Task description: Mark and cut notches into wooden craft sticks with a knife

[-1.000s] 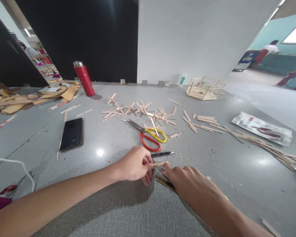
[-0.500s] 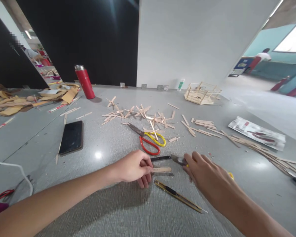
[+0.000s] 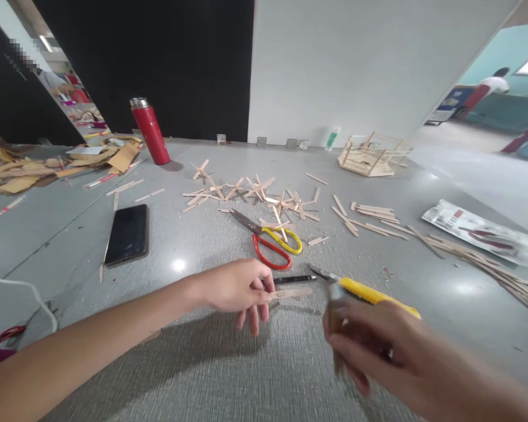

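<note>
My left hand (image 3: 242,293) pinches the end of a flat wooden stick (image 3: 293,293), which points right. Just behind the stick lies a black pen (image 3: 294,279). My right hand (image 3: 369,346), smeared by motion, is closed around a blurred brownish-gold object (image 3: 335,322), probably the gold craft knife. Beyond that hand lies a yellow-handled tool (image 3: 374,293) with a metal tip. Scissors (image 3: 273,239) with one red and one yellow handle rest behind the pen.
Loose sticks (image 3: 255,190) lie behind the scissors, more (image 3: 479,258) at the right. A phone (image 3: 127,234), red bottle (image 3: 150,132), stick frame (image 3: 372,158), glue tube (image 3: 333,138) and plastic packet (image 3: 479,231) stand or lie around. Cardboard scraps (image 3: 22,173) are far left.
My right hand has left the yellow-handled tool and moved nearer, now closed on the blurred object. The gold craft knife no longer lies on the table. The left hand's stick is slightly raised.
</note>
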Demonstrator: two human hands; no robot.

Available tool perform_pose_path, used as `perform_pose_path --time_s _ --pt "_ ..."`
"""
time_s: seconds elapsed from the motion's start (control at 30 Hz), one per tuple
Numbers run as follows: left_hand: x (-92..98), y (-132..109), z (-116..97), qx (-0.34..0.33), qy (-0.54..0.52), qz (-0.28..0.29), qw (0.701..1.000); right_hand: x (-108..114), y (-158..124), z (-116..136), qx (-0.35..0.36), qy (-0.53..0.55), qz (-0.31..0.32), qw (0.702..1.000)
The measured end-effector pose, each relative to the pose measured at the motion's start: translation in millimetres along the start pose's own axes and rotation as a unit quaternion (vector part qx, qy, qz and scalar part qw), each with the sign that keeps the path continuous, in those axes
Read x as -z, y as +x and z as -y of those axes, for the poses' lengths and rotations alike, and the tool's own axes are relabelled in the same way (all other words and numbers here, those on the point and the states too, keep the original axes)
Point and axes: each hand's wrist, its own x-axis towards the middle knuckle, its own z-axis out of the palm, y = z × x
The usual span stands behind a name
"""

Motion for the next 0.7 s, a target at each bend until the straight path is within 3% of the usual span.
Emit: perform_pose_path --time_s 0.1,0.17,0.23,0.27,0.4,0.57,0.7 --pt "0.9 2.9 2.6 0.010 0.008 0.044 0.999 -3.1 12.6 2.5 -0.039 0.236 -0.027 0.971" --pt "3.2 3.5 3.5 0.015 0.019 0.069 0.997 -16.0 17.6 2.3 -0.074 0.321 -0.074 0.941" --pt "5.3 3.6 3.9 0.018 0.029 0.088 0.996 -30.5 20.6 0.8 -0.109 0.385 -0.069 0.914" --pt "5.8 3.8 4.0 0.019 0.032 0.094 0.995 -36.5 21.8 0.0 -0.116 0.388 -0.061 0.912" --pt "4.3 4.4 3.0 0.025 0.036 0.104 0.994 -48.2 26.5 -1.4 -0.089 0.279 -0.076 0.953" --pt "1.9 4.5 2.7 0.027 0.030 0.105 0.994 -56.2 27.7 -2.6 -0.127 0.390 -0.011 0.912" --pt "1.7 6.3 5.9 0.021 0.034 0.099 0.994 -64.2 24.5 -5.9 -0.095 0.356 -0.006 0.930"
